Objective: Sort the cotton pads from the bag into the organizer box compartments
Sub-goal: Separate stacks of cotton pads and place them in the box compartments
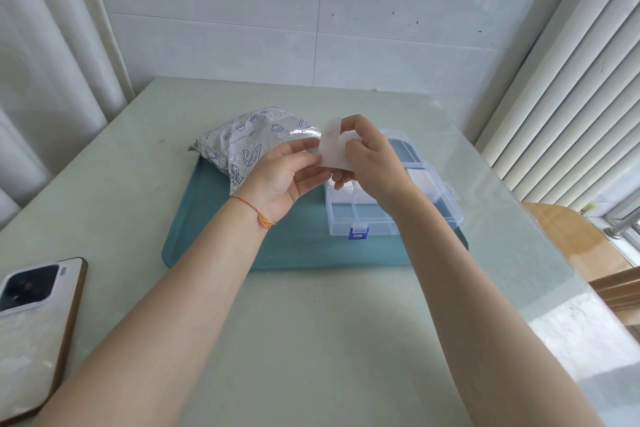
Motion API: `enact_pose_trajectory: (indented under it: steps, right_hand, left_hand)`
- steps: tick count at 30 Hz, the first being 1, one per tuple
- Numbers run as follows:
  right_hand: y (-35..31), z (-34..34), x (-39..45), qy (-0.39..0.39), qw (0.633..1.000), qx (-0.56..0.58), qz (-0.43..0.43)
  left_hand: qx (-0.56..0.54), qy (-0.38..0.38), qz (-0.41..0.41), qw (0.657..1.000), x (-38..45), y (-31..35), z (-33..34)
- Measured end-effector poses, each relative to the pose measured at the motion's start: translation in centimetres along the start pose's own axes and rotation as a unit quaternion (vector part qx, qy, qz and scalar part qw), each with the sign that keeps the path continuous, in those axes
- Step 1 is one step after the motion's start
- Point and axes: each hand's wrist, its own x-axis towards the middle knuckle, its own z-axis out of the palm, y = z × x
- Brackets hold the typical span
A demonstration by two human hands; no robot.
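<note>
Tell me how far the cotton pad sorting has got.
Done: white pads already lie in some middle compartments of the organizer box. In hand: the left hand and right hand pinch a cotton pad above the box. Left: the near compartments look empty; what remains in the bag is hidden.

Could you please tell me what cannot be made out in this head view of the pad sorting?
- Organizer box: its middle compartments lie behind the right hand.
- Cotton pad: one or several, too thin to tell.
- Bag: its opening is behind the left hand.
- Phone: cut off by the left edge.
</note>
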Motion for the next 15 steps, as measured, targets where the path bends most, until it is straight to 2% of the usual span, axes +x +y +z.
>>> enact_pose_trajectory:
  steps: [8, 15]
  right_hand:
    - [0.15, 0.11, 0.29, 0.020, 0.999, 0.009, 0.041]
    - [0.13, 0.05, 0.24, 0.044, 0.998, -0.017, 0.049]
  left_hand:
    - [0.038, -0.021, -0.010, 0.999, -0.41, 0.23, 0.22]
    - [0.029, -0.020, -0.026, 0.999, -0.40, 0.21, 0.19]
